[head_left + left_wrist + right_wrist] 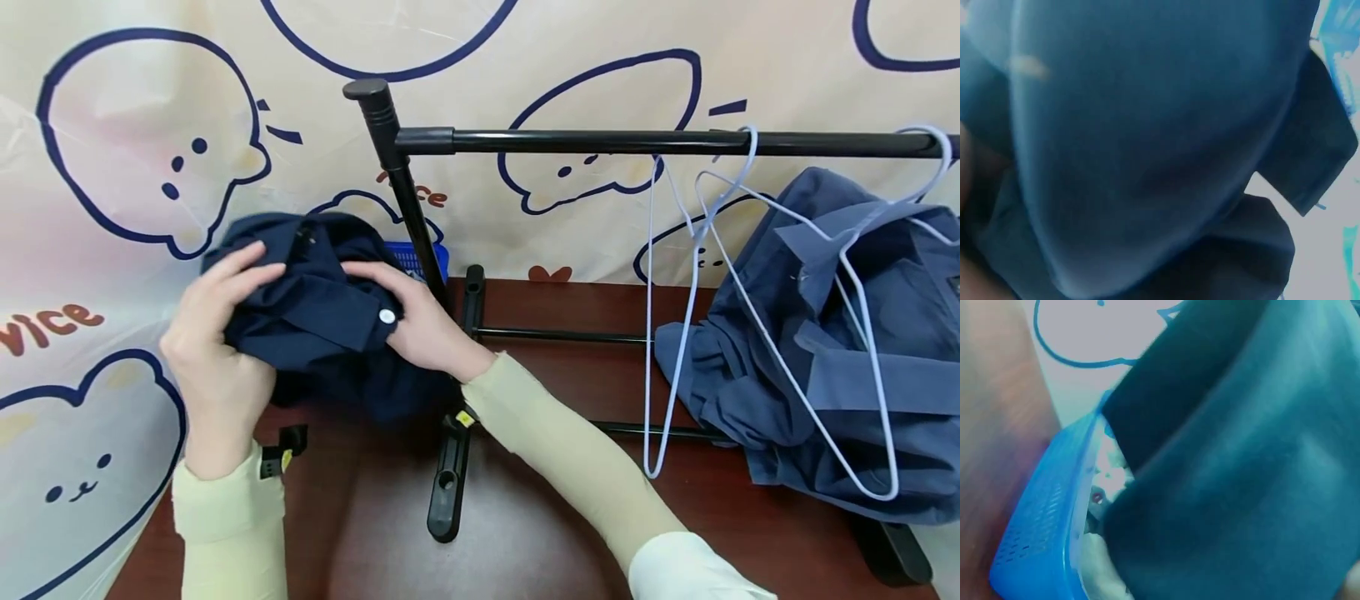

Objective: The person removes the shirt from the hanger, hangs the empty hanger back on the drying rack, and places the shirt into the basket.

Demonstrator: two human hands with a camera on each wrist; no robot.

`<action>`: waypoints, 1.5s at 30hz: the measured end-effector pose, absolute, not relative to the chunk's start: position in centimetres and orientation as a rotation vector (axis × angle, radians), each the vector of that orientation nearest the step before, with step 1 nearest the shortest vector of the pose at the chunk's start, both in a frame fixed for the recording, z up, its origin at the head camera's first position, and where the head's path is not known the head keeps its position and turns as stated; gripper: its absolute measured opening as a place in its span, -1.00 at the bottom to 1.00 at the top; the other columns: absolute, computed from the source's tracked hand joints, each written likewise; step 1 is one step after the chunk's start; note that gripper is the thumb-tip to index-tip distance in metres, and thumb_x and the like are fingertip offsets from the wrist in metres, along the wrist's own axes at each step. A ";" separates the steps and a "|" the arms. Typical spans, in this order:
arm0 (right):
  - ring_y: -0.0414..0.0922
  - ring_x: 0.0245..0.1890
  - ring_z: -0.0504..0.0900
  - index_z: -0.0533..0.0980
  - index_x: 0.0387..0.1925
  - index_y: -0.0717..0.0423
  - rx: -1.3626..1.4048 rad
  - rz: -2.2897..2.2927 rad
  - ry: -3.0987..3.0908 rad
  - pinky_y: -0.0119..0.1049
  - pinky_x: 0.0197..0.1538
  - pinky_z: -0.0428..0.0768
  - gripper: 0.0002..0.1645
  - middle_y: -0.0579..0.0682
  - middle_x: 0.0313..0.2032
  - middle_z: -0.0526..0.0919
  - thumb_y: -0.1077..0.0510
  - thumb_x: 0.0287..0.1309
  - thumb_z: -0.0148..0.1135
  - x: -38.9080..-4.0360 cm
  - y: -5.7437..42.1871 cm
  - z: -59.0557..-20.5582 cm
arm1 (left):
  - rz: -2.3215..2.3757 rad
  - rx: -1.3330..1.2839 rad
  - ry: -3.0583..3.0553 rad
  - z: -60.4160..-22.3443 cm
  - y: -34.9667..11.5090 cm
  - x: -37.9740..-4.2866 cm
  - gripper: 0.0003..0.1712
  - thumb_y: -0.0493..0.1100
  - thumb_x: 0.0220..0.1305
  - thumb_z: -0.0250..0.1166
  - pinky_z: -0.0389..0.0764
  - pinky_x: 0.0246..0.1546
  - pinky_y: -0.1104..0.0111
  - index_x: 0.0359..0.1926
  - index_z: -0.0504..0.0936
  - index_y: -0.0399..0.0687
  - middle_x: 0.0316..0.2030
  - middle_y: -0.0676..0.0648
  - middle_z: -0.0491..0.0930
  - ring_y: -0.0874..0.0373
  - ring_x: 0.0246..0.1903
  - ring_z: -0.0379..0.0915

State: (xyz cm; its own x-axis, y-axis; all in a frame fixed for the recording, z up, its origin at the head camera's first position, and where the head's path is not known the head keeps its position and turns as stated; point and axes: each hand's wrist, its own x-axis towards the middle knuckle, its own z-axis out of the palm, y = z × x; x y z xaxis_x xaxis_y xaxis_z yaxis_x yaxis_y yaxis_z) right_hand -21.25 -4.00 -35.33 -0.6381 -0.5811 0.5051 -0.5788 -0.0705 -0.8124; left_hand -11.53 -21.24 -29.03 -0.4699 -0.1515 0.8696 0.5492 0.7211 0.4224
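Observation:
A bunched navy shirt (pixel 322 308) with a white button (pixel 387 317) is held up between both hands at the left of the head view. My left hand (pixel 217 350) grips its left side, fingers over the top and thumb hidden. From the right, my right hand (pixel 423 321) holds the cloth near the button, index finger lying along the fabric. Navy cloth (pixel 1147 137) fills most of the left wrist view. In the right wrist view, cloth (pixel 1241 487) hangs in front of a blue basket (pixel 1041 525).
A black clothes rack (pixel 562 142) stands on the dark red tabletop (pixel 375 517). Light-blue hangers (pixel 686 333) hang from its bar. At the right is a blue garment (pixel 795 392) around and behind a hanger. A cartoon-printed sheet (pixel 315 50) covers the back.

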 end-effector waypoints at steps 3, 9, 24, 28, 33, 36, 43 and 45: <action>-0.32 0.36 0.30 0.36 0.44 0.10 -1.358 -1.949 2.184 -0.39 0.34 0.28 -0.37 -0.04 0.38 0.42 0.31 0.39 0.24 -22.4 -5.6 -35.5 | -0.812 -0.267 -1.864 -29.0 -22.0 -13.0 -0.75 -0.21 0.46 0.20 0.41 0.26 0.17 -0.10 0.82 -0.14 0.08 0.05 0.69 0.00 0.13 0.56; -0.26 0.32 0.40 0.43 0.39 0.05 -1.226 -1.985 2.487 -0.42 0.32 0.30 -0.34 -0.02 0.31 0.49 0.31 0.28 0.37 -24.5 -7.4 -38.2 | -0.755 -0.200 -1.926 -32.2 -24.4 -17.5 -0.70 -0.35 0.41 0.18 0.39 0.27 0.20 -0.09 0.83 -0.06 0.11 0.12 0.67 0.05 0.17 0.53; -0.03 0.57 -0.12 -0.09 0.63 -0.01 -0.824 -1.453 2.787 0.00 0.49 0.04 0.06 0.02 0.61 -0.20 -0.15 0.37 0.28 -23.0 -7.1 -42.5 | -0.842 0.259 -2.608 -38.6 -28.8 -22.1 -0.04 -0.54 0.17 0.01 0.31 0.19 -0.25 0.54 0.31 0.27 0.43 -0.20 0.34 -0.34 0.31 0.27; 0.04 0.58 -0.28 -0.16 0.65 -0.15 -0.987 -1.236 2.918 0.11 0.49 -0.02 0.05 -0.03 0.61 -0.36 -0.30 0.39 0.16 -21.6 -6.7 -41.9 | -0.866 0.262 -2.692 -38.3 -28.9 -21.7 0.12 -0.48 0.19 0.08 -0.07 0.32 -0.38 0.65 -0.14 0.28 0.56 -0.24 0.02 -0.42 0.45 -0.11; 0.09 0.58 -0.32 -0.07 0.64 -0.21 -1.178 -0.915 3.021 0.07 0.50 -0.05 -0.01 0.00 0.62 -0.32 -0.40 0.38 0.05 -19.4 -6.1 -41.1 | -0.858 0.198 -2.606 -37.2 -28.3 -20.2 -0.05 -0.34 0.29 0.03 -0.26 0.35 -0.34 0.64 -0.02 0.21 0.59 -0.11 -0.02 -0.27 0.52 -0.25; 0.11 0.58 -0.31 -0.01 0.63 -0.20 -1.236 -0.753 3.058 0.09 0.49 -0.02 -0.06 0.02 0.62 -0.26 -0.38 0.41 0.02 -18.7 -5.9 -41.4 | -0.875 0.131 -2.549 -36.7 -27.9 -19.6 -0.31 -0.14 0.46 0.02 -0.30 0.35 -0.34 0.58 0.21 0.19 0.56 -0.09 0.08 -0.21 0.53 -0.23; 0.17 0.56 -0.11 0.13 0.60 -0.21 -1.208 -0.537 3.115 0.12 0.45 0.11 -0.26 0.01 0.61 -0.14 -0.25 0.52 -0.04 -19.6 -6.1 -43.5 | -0.729 0.070 -2.880 -38.5 -27.8 -19.8 -0.27 0.30 0.54 -0.08 -0.50 0.15 -0.54 0.60 0.15 0.21 0.61 -0.16 -0.34 -0.36 0.52 -0.56; 0.18 0.55 -0.06 0.19 0.57 -0.21 -1.181 -0.495 3.129 0.11 0.46 0.11 -0.28 0.00 0.61 -0.09 -0.27 0.51 -0.05 -20.1 -6.3 -43.9 | -0.696 0.086 -2.968 -39.4 -28.0 -20.1 -0.23 0.32 0.53 -0.07 -0.52 0.11 -0.57 0.62 0.08 0.21 0.60 -0.17 -0.46 -0.39 0.50 -0.64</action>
